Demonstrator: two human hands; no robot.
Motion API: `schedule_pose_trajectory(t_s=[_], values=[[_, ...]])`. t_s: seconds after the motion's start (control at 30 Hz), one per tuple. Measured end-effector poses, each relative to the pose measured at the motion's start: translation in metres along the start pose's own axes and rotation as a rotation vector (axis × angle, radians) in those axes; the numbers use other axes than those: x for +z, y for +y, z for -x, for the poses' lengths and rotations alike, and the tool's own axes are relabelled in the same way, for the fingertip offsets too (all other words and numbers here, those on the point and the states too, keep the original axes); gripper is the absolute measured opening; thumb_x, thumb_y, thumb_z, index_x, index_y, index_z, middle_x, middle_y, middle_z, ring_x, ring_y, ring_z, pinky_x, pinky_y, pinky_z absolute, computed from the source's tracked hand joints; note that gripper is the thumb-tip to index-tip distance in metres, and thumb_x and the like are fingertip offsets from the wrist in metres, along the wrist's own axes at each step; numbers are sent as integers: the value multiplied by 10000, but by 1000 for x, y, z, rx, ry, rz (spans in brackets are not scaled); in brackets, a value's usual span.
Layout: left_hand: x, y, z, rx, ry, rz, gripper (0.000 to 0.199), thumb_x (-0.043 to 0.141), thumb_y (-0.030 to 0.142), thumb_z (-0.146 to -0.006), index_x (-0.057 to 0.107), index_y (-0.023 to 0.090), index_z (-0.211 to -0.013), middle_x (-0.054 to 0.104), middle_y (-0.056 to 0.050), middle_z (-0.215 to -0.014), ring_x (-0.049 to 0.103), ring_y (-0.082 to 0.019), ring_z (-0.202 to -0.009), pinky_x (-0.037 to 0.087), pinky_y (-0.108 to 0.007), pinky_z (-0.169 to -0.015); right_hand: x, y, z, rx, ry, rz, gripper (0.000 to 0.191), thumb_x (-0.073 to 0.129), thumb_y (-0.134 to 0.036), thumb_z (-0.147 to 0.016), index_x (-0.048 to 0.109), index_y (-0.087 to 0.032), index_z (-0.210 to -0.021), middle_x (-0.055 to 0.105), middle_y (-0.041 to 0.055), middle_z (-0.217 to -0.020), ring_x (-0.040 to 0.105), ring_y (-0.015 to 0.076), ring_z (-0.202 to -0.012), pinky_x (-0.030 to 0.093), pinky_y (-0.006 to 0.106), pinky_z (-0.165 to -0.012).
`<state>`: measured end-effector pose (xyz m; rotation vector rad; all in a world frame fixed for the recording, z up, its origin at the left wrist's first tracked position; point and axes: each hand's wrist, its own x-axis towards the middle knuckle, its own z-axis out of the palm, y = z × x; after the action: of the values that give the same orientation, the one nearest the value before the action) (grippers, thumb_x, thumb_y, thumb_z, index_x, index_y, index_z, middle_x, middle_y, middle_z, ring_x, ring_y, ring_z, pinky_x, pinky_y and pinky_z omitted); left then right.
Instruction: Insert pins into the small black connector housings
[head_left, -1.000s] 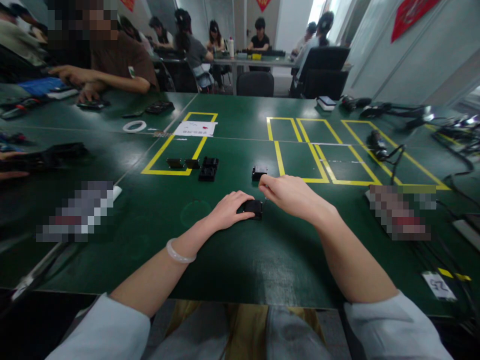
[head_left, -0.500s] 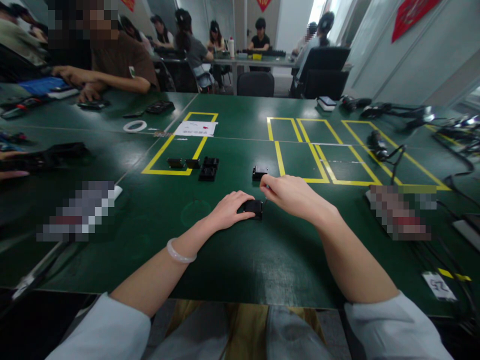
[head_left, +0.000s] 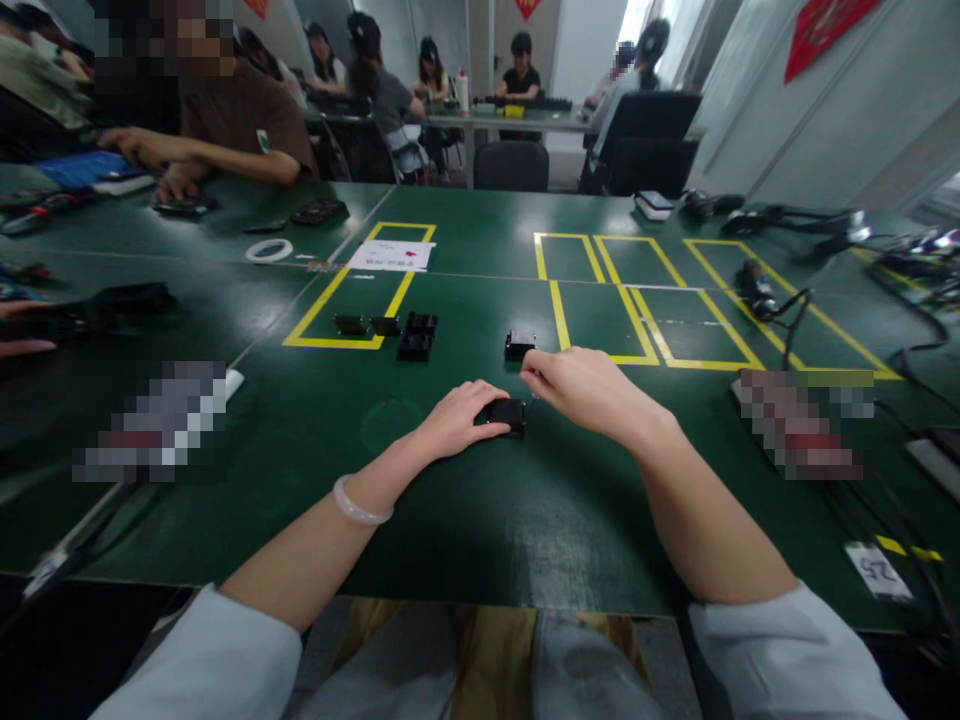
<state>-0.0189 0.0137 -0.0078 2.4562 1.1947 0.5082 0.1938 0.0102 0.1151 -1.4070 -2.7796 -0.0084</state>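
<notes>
On the green table point(head_left: 450, 540), my left hand point(head_left: 459, 418) grips a small black block point(head_left: 508, 414) from its left side, thumb in front and fingers behind. My right hand point(head_left: 562, 378) is closed just above and to the right of the block. Something thin shows below its fingertips, near the block's right edge, too small to make out. Behind the hands stands another black part point(head_left: 520, 346) with a pale top. Farther left are a black tray-like part point(head_left: 418, 337) and two upright dark pieces point(head_left: 351, 325).
Yellow tape outlines point(head_left: 652, 300) mark the table. A paper sheet point(head_left: 391, 256) and a white ring point(head_left: 268, 250) lie at back left. Blurred-out devices point(head_left: 799, 425) flank both arms, with cables at right. A person's hands point(head_left: 150, 160) are at far left.
</notes>
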Motion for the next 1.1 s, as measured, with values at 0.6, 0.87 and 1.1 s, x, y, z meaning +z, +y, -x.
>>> schedule_pose_trajectory(t_s=[0.6, 0.87, 1.1], values=[[-1, 0, 1, -3, 3, 4, 373, 597, 480, -916, 564, 228, -1190, 618, -68, -1175, 562, -259, -1081, 439, -388, -918, -1, 0, 2, -8, 0, -34, 279, 355, -334, -1006, 601, -202, -1005, 723, 64, -850, 646, 186, -728, 200, 281, -549], [0, 0, 0, -3, 4, -2, 380, 607, 478, -912, 567, 225, -1193, 618, -66, -1173, 564, -256, -1070, 444, -385, -911, -1, 0, 4, -20, 22, -69, 240, 370, -326, -995, 573, -206, -1039, 718, 53, -854, 634, 179, -712, 213, 275, -552], [-1, 2, -1, -10, 1, -6, 378, 606, 477, -913, 569, 223, -1190, 618, -63, -1170, 566, -258, -1075, 440, -390, -915, -2, 0, 4, -6, 7, -41, 245, 351, -293, -991, 575, -206, -1037, 712, 53, -833, 625, 175, -677, 188, 278, -537]])
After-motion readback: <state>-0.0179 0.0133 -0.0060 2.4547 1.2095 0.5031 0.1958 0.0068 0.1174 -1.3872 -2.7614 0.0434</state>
